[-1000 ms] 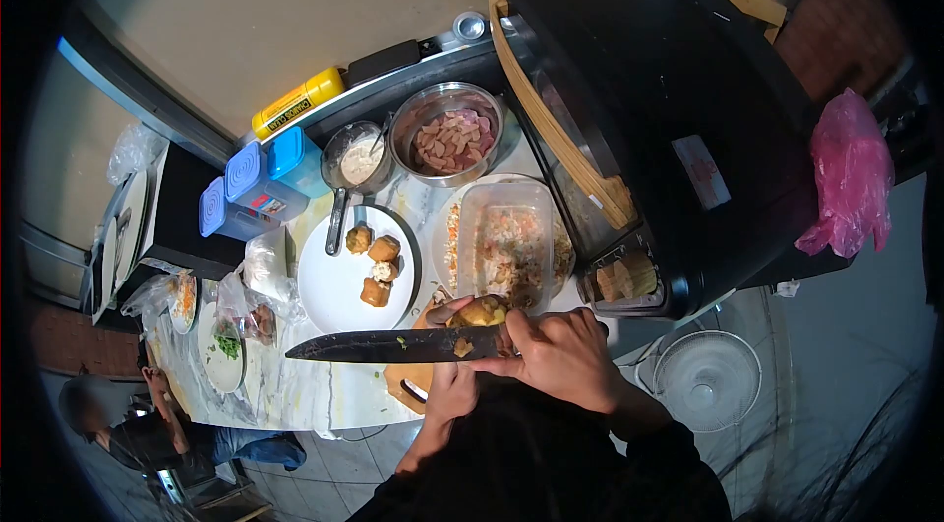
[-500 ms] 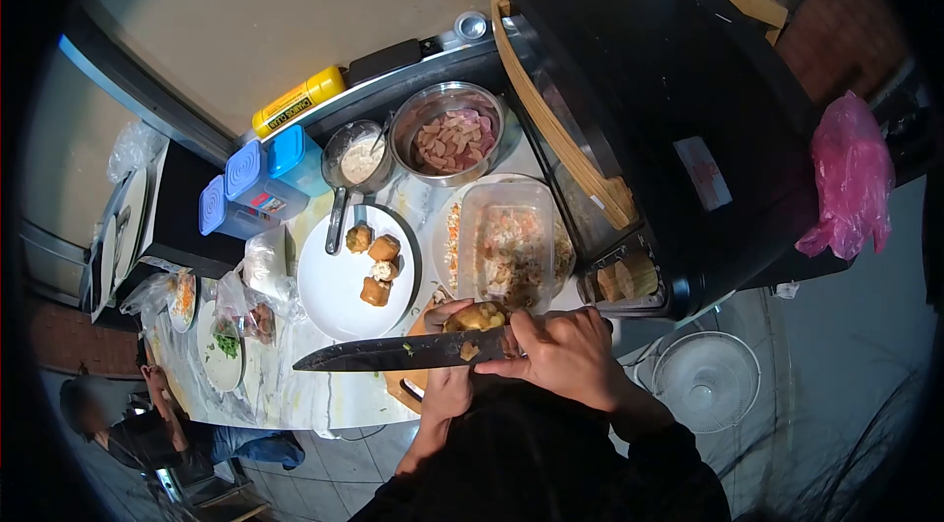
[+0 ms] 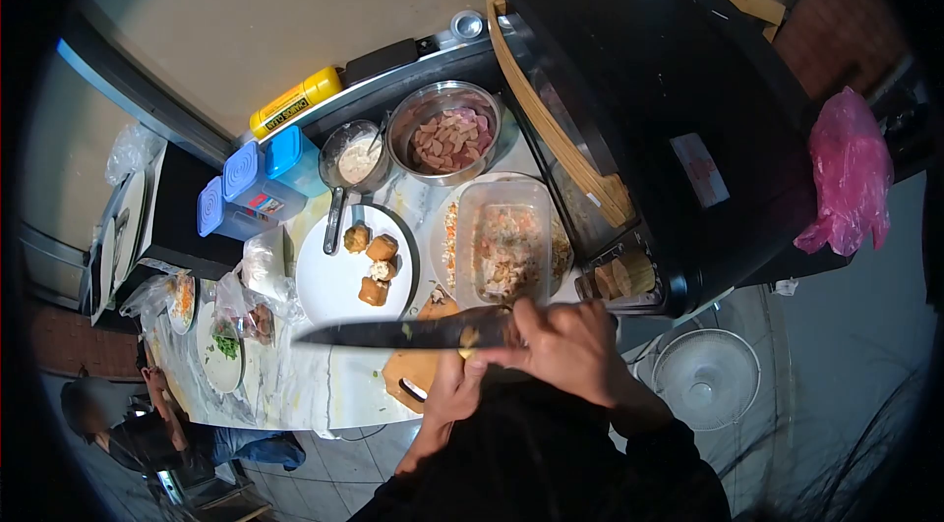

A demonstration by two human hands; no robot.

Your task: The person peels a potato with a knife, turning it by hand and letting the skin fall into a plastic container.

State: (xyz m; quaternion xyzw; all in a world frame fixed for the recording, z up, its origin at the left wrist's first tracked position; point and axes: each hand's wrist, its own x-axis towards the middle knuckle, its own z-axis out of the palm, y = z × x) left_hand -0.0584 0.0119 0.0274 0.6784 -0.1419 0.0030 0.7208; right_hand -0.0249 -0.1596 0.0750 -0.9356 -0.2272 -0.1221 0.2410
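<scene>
My right hand [image 3: 575, 345] is closed around the handle end of a large kitchen knife [image 3: 374, 333]. Its broad dark blade, slightly blurred, points left with bits of food stuck to it. Just below the blade, my left hand [image 3: 452, 392] is closed on a golden-brown piece of food [image 3: 465, 353], which the knife mostly hides. Beneath both lies a wooden cutting board [image 3: 405, 371]. Stuffed brown food pieces [image 3: 374, 291] sit on a white plate [image 3: 320, 276] to the left. Beyond my hands, a clear plastic container [image 3: 472, 227] holds a minced filling with orange bits.
A steel bowl [image 3: 393, 144] of sliced meat and a small pan [image 3: 334, 144] of white mixture stand behind. At right is a large black oven-like appliance [image 3: 610, 70]. Lidded containers [image 3: 241, 168] and greens on a plate [image 3: 228, 379] are left. Another person [image 3: 147, 434] sits at lower left.
The knife has risen slightly and now covers most of the food piece, which showed above the blade before. My left hand has shifted slightly, and its upper fingers are now hidden.
</scene>
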